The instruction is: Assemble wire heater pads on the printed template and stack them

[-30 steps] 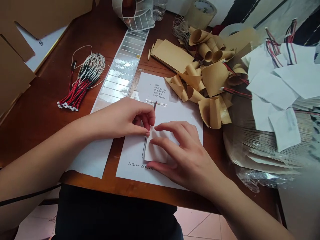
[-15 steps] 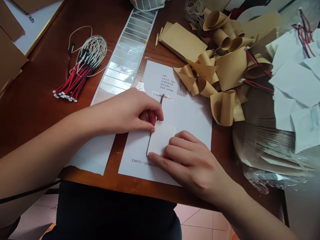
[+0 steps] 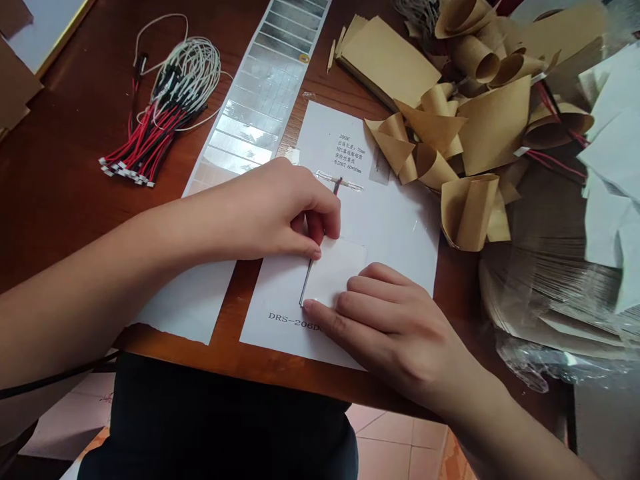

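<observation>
A small white square sheet (image 3: 336, 261) lies on a printed paper template (image 3: 390, 213), with a dark line showing along its left edge. My left hand (image 3: 300, 213) is at the sheet's upper left corner, its thumb and curled fingers closed on that corner. At the lower left corner rests the index fingertip of my right hand (image 3: 385, 317). The other right fingers are bent and lie over the sheet's right side, holding nothing between them. Above the sheet, a dark lead (image 3: 338, 185) runs down from a strip of clear tape (image 3: 353, 183) on the template.
A silver label strip (image 3: 257, 107) stretches along the left. Beyond it sits a bundle of red-black wires (image 3: 157, 137). Brown paper pieces (image 3: 395, 57), some curled, lie at the upper right. White sheets (image 3: 613, 153) and a plastic-wrapped stack (image 3: 550, 273) stand at the right.
The camera view has shifted a little, so the table items appear displaced. Both hands keep nearly the same places on the white sheet.
</observation>
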The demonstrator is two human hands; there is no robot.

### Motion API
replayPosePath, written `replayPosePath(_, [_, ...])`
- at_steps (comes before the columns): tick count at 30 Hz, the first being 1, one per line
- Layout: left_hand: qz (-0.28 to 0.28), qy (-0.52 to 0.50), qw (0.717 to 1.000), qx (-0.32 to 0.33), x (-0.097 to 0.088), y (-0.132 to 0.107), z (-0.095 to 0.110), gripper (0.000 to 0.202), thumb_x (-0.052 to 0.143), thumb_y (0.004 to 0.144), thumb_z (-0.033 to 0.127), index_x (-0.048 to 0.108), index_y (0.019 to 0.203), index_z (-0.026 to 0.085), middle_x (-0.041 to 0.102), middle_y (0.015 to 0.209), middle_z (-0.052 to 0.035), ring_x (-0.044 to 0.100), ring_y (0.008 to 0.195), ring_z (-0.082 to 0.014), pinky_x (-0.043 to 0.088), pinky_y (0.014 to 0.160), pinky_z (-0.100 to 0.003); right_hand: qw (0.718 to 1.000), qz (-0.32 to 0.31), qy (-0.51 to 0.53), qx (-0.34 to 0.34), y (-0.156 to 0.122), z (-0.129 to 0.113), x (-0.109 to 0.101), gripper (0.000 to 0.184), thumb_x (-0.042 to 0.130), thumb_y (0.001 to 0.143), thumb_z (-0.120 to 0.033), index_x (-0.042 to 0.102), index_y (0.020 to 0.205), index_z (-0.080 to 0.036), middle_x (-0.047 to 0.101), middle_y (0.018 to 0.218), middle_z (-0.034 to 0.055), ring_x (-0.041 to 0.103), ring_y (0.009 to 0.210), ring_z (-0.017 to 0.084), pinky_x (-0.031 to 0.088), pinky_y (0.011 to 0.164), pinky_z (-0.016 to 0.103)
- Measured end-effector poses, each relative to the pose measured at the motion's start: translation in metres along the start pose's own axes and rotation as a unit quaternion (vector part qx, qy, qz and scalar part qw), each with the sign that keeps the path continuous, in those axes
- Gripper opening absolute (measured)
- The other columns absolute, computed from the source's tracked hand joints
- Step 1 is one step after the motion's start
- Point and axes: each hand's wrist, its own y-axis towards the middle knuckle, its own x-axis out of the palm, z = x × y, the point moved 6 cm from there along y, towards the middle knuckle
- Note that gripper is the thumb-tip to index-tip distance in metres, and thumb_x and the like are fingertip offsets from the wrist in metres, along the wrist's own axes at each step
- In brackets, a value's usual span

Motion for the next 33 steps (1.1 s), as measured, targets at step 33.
replayPosePath(33, [0.037, 0.044, 0.998, 0.013, -0.006, 0.0, -0.001, 0.03, 0.085, 0.075, 0.021, 0.075, 0.103, 0.02, 0.068, 0.081, 0.0044, 0.061, 0.068, -0.0096, 0.039, 0.066, -0.023, 0.975, 0.152, -0.083, 0.138, 0.002, 0.024, -0.017, 0.012, 0.066, 0.099, -0.018, 0.074, 0.107, -0.015, 0.074, 0.096, 0.0107, 0.061, 0.083, 0.021, 0.05, 0.072, 0.037])
